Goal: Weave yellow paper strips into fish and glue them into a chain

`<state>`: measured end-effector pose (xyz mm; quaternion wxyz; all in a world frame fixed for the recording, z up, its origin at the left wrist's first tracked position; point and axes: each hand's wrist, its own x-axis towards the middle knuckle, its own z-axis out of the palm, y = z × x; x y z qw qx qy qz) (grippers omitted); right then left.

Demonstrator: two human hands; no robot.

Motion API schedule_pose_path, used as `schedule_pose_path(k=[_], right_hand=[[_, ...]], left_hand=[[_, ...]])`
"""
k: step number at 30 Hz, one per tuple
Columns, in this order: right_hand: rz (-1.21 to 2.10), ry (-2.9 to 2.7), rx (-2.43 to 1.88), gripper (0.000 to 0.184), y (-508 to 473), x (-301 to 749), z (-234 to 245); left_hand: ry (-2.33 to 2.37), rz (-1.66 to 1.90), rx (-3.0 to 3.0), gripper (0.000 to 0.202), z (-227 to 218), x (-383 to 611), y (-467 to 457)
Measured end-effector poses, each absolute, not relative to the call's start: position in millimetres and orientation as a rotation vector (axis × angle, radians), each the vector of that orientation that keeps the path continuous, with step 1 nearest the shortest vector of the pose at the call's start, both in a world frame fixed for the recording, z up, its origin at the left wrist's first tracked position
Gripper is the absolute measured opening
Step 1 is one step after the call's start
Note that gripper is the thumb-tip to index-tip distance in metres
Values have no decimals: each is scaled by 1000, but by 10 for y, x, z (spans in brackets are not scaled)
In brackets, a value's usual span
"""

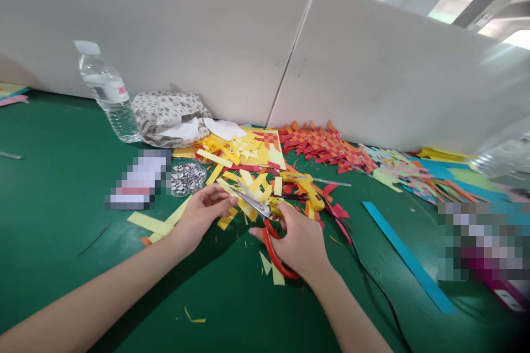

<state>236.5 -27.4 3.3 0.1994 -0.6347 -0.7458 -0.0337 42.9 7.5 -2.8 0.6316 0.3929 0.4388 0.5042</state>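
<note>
Head view: green bench [62, 204].
Right hand [300, 242]: fingers closed through handles of red scissors [265, 214], mid-bench.
Left hand [201, 215]: fingers pinching yellow strip [242, 208] at blades.
Dish [188, 177]: googly eyes.
Bottle [108, 91]: water, capped.

Bright daylight glares from the upper right of the frame. My left hand [199, 219] drops a soft shadow on the glossy green tabletop [49, 220]; the right edge blurs and darkens.
</note>
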Motion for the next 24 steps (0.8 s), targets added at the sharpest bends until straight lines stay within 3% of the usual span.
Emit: schedule_pose_path(k=[24], right_hand=[[-198,-2191,-1724,43,-293,2383,73]], left_hand=[[864,1090,927,18,-94,422,59]])
